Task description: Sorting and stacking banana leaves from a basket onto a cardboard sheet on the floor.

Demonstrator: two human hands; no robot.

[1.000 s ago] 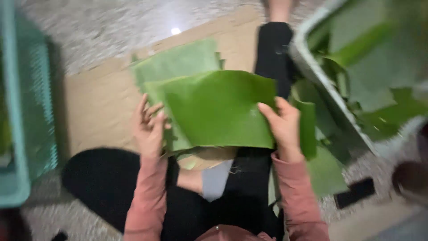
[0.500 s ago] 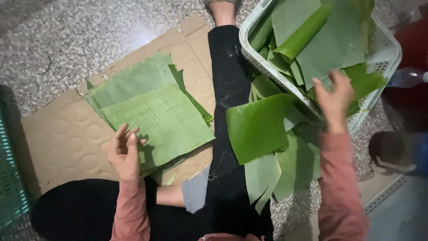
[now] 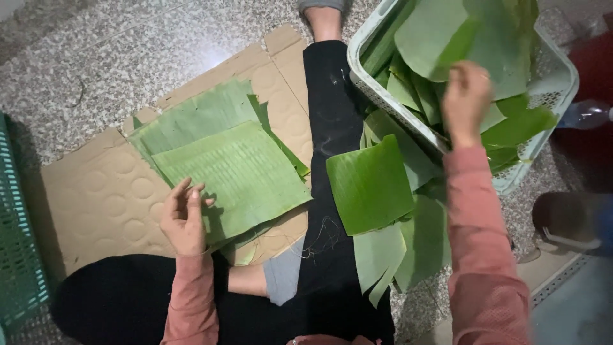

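Presently, a trimmed banana leaf sheet [image 3: 233, 176] is lying on top of a small stack of leaf sheets [image 3: 191, 115] spread on flattened cardboard [image 3: 102, 191] on the speckled stone floor [image 3: 96, 51]. The left hand [image 3: 184, 217] is laid on the near left edge of that top sheet, its fingers [image 3: 191, 195] spread and flat, gripping nothing. The right hand [image 3: 466, 96] is raised over the white plastic basket [image 3: 377, 70] filled with uncut banana leaves [image 3: 447, 38]; its fingers appear curled at a leaf, but blur means it cannot be told whether anything is actually gripped. Another cut leaf piece [image 3: 370, 185] is draped over the black-trousered leg [image 3: 332, 115], with longer leaves [image 3: 396, 255] hanging beside it toward the floor. A green crate [image 3: 19, 255] is seen at the far left edge. For the stacking to be done well, the pile should probably be kept pinned under the flat palm so the edges remain aligned, and one leaf should be lifted from the basket gently along the grain, since such leaves are likely to split easily.
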